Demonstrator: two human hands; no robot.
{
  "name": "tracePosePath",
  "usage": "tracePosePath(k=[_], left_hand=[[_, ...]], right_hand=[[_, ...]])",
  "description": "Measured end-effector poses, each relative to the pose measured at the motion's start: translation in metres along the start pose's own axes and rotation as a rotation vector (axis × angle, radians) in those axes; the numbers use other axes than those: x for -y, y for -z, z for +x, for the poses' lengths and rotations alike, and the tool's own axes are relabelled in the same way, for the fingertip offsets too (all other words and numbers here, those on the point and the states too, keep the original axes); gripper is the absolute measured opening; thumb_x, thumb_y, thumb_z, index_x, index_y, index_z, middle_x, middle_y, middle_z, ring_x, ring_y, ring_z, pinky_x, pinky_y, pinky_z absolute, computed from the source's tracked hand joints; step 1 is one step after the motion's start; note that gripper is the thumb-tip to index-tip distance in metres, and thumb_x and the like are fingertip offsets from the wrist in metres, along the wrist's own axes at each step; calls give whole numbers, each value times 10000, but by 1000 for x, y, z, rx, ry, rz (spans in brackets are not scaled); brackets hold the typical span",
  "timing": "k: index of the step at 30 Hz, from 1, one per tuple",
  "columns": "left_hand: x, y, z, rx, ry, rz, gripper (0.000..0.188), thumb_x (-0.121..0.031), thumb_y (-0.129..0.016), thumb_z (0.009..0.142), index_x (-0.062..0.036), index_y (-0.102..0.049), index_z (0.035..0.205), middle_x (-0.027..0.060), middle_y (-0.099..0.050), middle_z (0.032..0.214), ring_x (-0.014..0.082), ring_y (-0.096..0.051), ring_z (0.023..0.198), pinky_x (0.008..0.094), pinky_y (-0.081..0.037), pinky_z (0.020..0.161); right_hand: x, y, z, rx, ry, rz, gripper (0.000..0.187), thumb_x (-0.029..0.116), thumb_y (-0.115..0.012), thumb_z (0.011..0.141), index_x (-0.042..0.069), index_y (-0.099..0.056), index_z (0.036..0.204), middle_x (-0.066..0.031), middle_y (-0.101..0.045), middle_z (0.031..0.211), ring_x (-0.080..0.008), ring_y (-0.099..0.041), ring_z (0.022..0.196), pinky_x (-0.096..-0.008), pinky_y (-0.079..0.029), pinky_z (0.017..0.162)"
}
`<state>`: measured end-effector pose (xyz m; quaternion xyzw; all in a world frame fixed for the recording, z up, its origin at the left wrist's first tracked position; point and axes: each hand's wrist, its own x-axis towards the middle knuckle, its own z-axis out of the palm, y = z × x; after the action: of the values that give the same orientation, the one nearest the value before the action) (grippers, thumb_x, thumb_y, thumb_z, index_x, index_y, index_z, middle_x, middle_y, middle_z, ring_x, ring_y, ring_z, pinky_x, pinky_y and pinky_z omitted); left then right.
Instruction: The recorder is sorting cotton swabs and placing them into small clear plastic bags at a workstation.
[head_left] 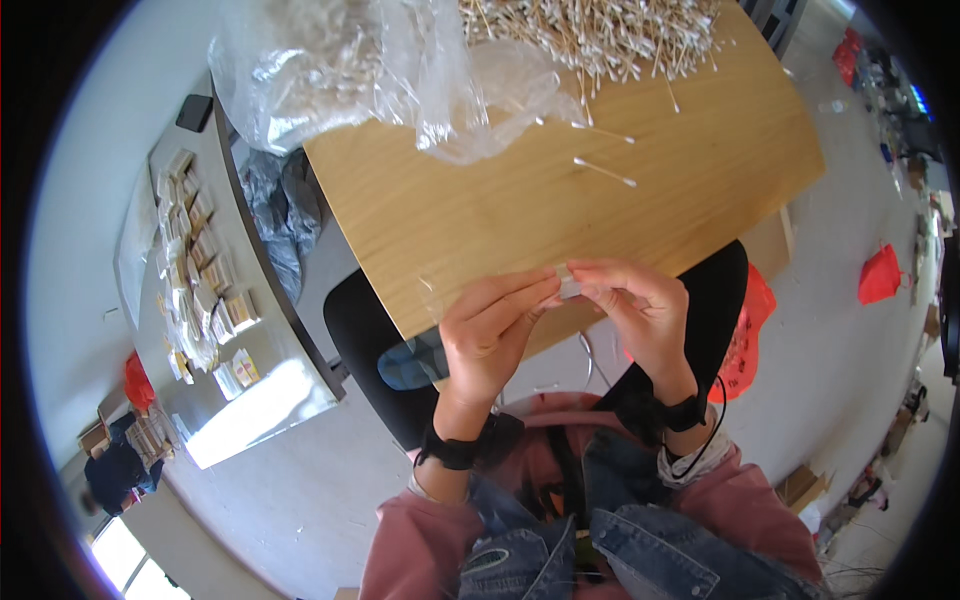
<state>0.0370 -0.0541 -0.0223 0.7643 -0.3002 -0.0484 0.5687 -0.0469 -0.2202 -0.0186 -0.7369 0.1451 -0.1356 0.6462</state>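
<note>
Just above the table's near edge, both hands meet on a small, whitish, see-through plastic piece (569, 284); whether it is a little bag or a box part I cannot tell. My left hand (492, 318) pinches its left end between thumb and fingers. On the other end, the fingers of my right hand (643, 308) are closed too. Beyond the hands, a few loose cotton swabs (605, 172) lie on the wooden table (480, 215). A large heap of cotton swabs (600, 35) covers the far side, next to a big clear plastic bag (320, 75) full of them.
A dark-blue see-through item (412, 364) sits at the table's near left corner. To the left, a second table (265, 405) carries many small packs (205, 270). Red bags (880, 275) lie on the floor at right. Another person (120, 470) is at the far lower left.
</note>
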Motion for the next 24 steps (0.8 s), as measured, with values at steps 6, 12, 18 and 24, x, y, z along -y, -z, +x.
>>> tracePosePath(k=[6, 12, 18, 24], left_hand=[[0, 1, -7, 23, -2, -6, 194, 24, -778, 767, -38, -762, 950, 113, -747, 1002, 251, -714, 885, 319, -562, 770], [-38, 25, -13, 107, 49, -134, 179, 84, -774, 753, 14, -747, 915, 116, -718, 969, 214, -696, 845, 292, -558, 750], [-69, 49, -64, 200, 131, -192, 154, 41, -782, 765, -13, -737, 902, 93, -684, 941, 193, -676, 799, 289, -543, 697], [-65, 61, -119, -26, 667, -918, 63, -7, -705, 884, 37, -676, 920, 52, -681, 887, 125, -639, 795, 270, -522, 753]], right_hand=[[1, -2, -18, -31, -31, 14, 121, -15, -678, 913, -45, -734, 1016, -146, -737, 1080, -160, -707, 918, -247, -561, 704], [40, -4, -42, 27, -56, 3, 154, -16, -659, 922, -41, -714, 1063, -146, -735, 1047, -181, -725, 880, -275, -575, 745], [78, -14, -86, 133, 0, -130, 192, -50, -713, 847, -19, -739, 1034, -134, -738, 914, -180, -719, 875, -265, -553, 730], [79, -6, -124, 328, -201, 165, 716, 111, -858, 759, 46, -542, 1398, -124, -639, 1238, -141, -649, 1040, -246, -498, 800]])
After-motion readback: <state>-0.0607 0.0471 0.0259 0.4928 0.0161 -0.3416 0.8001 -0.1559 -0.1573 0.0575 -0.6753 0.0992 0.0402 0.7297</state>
